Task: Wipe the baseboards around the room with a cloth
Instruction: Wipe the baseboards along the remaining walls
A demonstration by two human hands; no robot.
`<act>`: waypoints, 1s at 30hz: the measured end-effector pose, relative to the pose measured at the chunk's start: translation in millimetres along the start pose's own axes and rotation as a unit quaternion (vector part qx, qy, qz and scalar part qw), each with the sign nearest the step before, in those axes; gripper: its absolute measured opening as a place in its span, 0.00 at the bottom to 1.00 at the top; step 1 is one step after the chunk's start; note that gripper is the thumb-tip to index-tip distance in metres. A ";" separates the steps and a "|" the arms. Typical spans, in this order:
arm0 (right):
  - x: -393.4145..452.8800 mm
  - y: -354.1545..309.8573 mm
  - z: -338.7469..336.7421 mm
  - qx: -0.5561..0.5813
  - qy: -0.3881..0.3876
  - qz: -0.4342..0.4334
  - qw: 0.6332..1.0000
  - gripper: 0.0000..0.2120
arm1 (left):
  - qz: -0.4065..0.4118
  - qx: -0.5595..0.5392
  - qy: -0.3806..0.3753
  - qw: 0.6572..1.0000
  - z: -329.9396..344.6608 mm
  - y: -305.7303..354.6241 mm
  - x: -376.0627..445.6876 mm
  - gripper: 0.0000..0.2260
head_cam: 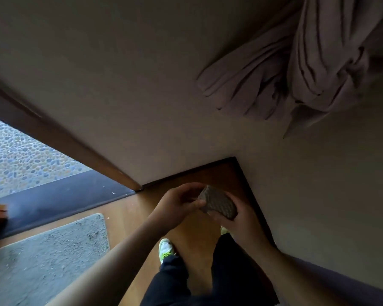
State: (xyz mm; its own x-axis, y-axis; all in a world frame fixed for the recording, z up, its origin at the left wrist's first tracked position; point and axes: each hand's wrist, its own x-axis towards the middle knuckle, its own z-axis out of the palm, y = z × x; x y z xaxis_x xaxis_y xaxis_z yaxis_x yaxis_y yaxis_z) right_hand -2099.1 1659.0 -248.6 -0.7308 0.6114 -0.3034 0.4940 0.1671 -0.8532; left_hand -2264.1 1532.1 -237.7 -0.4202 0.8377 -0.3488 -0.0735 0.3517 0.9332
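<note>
Standing over the room corner, left hand [177,202] pinching one end of the folded cloth [218,205], right hand [237,219] cupped under it, fingers curled around. Risk, as judged: the dark baseboard [252,195] sits low and in shadow, so a hurried pass could skip the corner. No containers in view.

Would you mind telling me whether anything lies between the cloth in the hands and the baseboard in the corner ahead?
Nothing visible does. The cloth is held by the left hand and the right hand above bare wooden floor, which runs unbroken to the dark baseboard in the corner. The mat lies off to the left, and the curtain hangs higher up.
</note>
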 end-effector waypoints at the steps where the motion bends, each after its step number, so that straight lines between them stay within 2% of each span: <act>1: 10.1 7.3 -5.7 -0.005 -0.002 -0.011 1.000 0.36 | -0.001 0.001 0.012 1.000 5.6 -1.9 10.0 0.16; 8: 85.1 36.5 -51.4 0.009 -0.033 -0.024 0.999 0.34 | 0.004 -0.012 0.104 0.994 46.5 -9.9 81.9 0.15; 11: 110.1 51.8 -57.8 0.009 -0.035 -0.019 0.999 0.25 | 0.018 0.017 0.139 0.990 51.8 -26.5 105.7 0.16; 13: 125.2 70.5 -51.1 0.009 -0.026 -0.014 1.000 0.22 | 0.030 0.066 0.167 0.983 49.8 -51.3 118.2 0.14; 15: 139.4 94.7 -39.1 0.009 -0.012 -0.004 1.000 0.25 | 0.028 0.164 0.190 0.967 42.0 -86.6 129.0 0.14; 16: 146.0 108.0 -32.1 0.005 -0.004 -0.002 1.000 0.27 | 0.019 0.237 0.189 0.953 36.8 -108.1 134.6 0.17; 18: 156.5 136.9 -16.6 -0.005 0.010 0.006 1.000 0.28 | -0.009 0.367 0.165 0.915 27.2 -151.8 141.5 0.20; 19: 161.2 152.1 -8.6 -0.006 0.020 0.012 1.000 0.28 | -0.021 0.398 0.155 0.904 22.3 -172.1 144.1 0.19; 22: 173.5 203.2 14.6 -0.011 0.061 0.036 0.997 0.26 | -0.036 0.418 0.140 0.897 14.3 -234.5 153.9 0.15; 30: 241.1 372.6 71.9 -0.050 0.129 0.072 0.988 0.22 | -0.079 0.456 0.113 0.879 32.1 -410.9 204.7 0.20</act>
State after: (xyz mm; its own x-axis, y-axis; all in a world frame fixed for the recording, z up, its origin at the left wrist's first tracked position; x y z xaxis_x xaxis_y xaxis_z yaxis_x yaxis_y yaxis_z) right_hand -2125.1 1813.1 -670.2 -0.5118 0.8092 -0.2886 0.6370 0.1321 -0.7595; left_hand -2290.9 1572.5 -695.3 -0.6461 0.6805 -0.3457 0.5653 0.7309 0.3823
